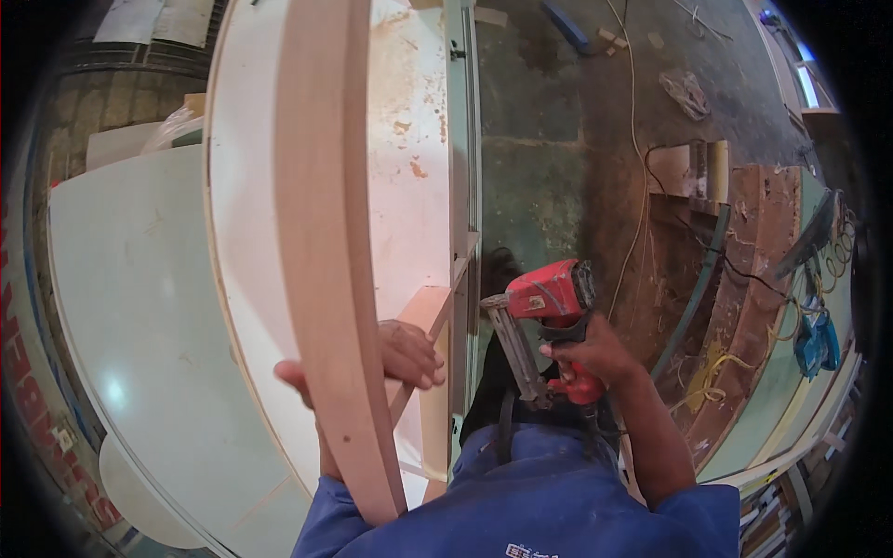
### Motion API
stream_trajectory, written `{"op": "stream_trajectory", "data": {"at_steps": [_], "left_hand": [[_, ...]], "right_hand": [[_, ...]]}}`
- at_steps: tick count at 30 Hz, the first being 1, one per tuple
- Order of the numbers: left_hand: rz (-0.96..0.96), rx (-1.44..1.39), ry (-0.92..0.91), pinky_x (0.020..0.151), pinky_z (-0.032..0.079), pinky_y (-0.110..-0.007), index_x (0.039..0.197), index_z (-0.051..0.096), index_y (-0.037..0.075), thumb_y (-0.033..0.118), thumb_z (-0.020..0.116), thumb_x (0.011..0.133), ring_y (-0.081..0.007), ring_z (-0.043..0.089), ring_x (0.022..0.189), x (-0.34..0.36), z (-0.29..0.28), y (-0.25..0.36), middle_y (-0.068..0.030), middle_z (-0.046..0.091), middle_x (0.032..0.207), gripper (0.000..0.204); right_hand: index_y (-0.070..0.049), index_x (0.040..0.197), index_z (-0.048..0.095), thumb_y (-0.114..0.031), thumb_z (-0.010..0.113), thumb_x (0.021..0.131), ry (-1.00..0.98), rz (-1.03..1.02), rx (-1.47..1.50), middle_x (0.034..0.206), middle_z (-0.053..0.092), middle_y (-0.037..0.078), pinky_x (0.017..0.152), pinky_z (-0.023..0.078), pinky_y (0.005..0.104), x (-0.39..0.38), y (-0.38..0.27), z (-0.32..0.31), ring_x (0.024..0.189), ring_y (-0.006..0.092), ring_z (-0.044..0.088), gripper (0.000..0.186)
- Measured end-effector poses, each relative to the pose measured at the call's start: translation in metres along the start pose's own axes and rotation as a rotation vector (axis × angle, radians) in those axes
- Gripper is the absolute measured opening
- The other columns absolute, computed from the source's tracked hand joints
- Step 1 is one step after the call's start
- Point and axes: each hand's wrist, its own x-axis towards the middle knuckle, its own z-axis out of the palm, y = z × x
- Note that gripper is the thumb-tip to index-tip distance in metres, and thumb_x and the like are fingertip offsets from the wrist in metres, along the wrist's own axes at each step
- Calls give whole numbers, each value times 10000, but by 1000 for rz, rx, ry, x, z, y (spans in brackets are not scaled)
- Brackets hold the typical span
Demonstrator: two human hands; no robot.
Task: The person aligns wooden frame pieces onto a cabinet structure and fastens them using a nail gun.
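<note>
A long pale wooden board point(321, 205) stands out toward me over a white panel point(242, 139). My left hand point(405, 358) is wrapped round it from behind, thumb at its left side, fingers at its right, resting on a shorter wooden crosspiece point(423, 307) that meets an upright strip point(434, 409). In my right hand point(591, 353) is a red nail gun point(549, 293) with a dark metal magazine, held at the right of the boards, above my clothing.
Pale green sheets point(130, 307) lie at the left. Along the right are a worn wooden bench point(763, 242), a blue tool point(817, 344) with coiled yellow hose and cables. A blue block point(563, 26), wood offcuts and a plastic bag point(686, 93) lie on the concrete floor point(530, 167).
</note>
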Motion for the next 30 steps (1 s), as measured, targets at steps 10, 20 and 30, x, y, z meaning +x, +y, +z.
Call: {"op": "stream_trajectory", "data": {"at_steps": [10, 20, 30], "left_hand": [[-128, 167, -24, 816, 575, -426, 842, 729, 61, 290, 733, 864, -265, 718, 812, 13, 5, 1, -74, 727, 837, 230], [-143, 216, 913, 917, 510, -402, 1023, 689, -3, 302, 680, 956, -253, 653, 959, -20, 24, -59, -155, 683, 1029, 312], [-706, 1246, 903, 1045, 452, -442, 1261, 620, -56, 318, 758, 914, -335, 585, 1224, -94, 80, -158, -208, 645, 1236, 529]], "right_hand": [[19, 1100, 610, -39, 805, 849, 10, 33, 145, 704, 615, 25, 468, 500, 282, 24, 13, 13, 505, 105, 587, 323], [32, 1082, 610, -10, 784, 850, 25, 71, 250, 703, 630, 44, 473, 503, 292, 24, 23, 6, 498, 117, 598, 292], [38, 1103, 608, 23, 764, 847, -13, 43, 245, 715, 630, 50, 465, 496, 303, 32, 15, 4, 494, 119, 595, 300]]}}
